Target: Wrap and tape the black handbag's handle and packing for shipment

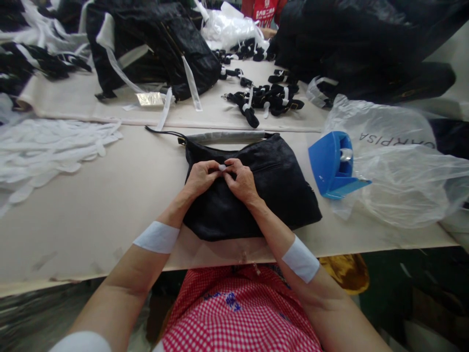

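A black handbag (234, 210) lies flat on the table in front of me, its wrapped handle (227, 137) on the far side. Over the upper middle of the bag, my left hand (202, 177) and my right hand (242, 182) meet fingertip to fingertip. Between them they pinch a small white piece (222, 167), perhaps tape or paper; its exact kind is too small to make out. Both hands are closed, thumbs against fingers. A thin black cord (164, 131) trails from the bag's left corner.
A blue tape dispenser (331, 166) stands right of the bag, beside clear plastic bags (406, 181). White strips (47, 151) are heaped at left. Coiled black straps (271, 100) and more black bags (154, 44) lie farther back. The table's front edge (84, 279) is near me.
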Action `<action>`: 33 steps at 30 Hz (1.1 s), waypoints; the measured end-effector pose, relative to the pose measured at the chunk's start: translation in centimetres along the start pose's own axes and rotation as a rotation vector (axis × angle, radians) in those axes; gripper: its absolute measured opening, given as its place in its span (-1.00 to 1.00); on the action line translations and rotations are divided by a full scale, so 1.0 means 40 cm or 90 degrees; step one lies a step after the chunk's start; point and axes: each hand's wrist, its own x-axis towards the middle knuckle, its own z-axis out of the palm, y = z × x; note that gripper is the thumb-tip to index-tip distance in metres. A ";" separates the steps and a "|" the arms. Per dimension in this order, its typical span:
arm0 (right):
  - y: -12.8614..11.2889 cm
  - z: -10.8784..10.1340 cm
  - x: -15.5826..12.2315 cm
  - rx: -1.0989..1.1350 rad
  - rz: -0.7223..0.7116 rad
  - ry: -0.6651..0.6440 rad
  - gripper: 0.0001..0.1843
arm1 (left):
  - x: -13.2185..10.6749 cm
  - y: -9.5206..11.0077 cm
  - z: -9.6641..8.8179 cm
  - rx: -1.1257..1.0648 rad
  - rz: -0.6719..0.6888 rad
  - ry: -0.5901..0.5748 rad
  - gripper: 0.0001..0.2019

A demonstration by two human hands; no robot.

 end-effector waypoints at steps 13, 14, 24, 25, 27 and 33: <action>0.018 -0.004 0.012 0.094 0.046 -0.019 -0.43 | 0.008 -0.009 0.003 0.046 -0.008 0.018 -0.88; 0.018 -0.006 0.016 0.100 0.061 -0.022 -0.46 | 0.010 -0.011 0.003 0.036 -0.008 0.015 -0.88; -0.005 -0.012 0.008 0.102 0.069 0.002 -0.77 | 0.016 -0.002 0.007 0.011 -0.024 0.024 -0.93; -0.008 -0.012 0.005 0.105 0.062 0.000 -0.78 | 0.016 -0.002 0.007 0.002 -0.026 0.022 -0.93; -0.010 -0.014 0.001 0.114 0.053 0.000 -0.78 | 0.017 -0.004 0.008 -0.018 -0.029 0.018 -0.92; 0.033 -0.018 0.028 0.236 0.090 -0.041 -0.66 | 0.018 -0.010 0.010 -0.029 -0.036 0.017 -0.90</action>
